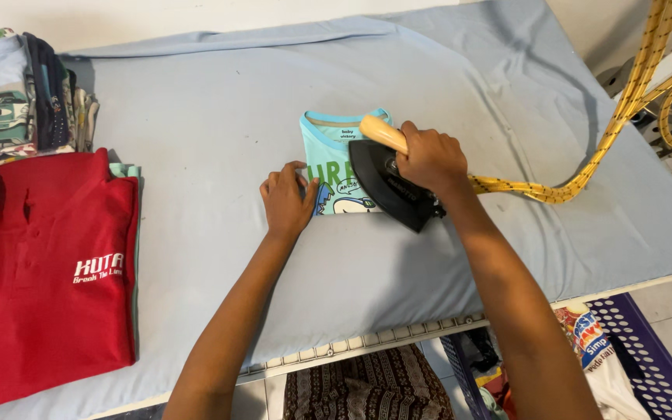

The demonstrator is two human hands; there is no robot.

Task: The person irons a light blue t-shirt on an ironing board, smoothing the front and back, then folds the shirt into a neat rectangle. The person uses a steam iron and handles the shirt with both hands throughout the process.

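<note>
In the head view, a black iron with a pale wooden handle is gripped by the right hand, whose fingers are closed around the handle. The iron is laid on a small folded turquoise shirt near the middle of the blue ironing pad. Its long axis is set diagonally, from the upper left to the lower right. The left hand is pressed flat beside it, its fingers slightly apart, on the left edge of the shirt. A braided yellow cord is led away to the right. A folded red shirt is kept well apart on the left.
</note>
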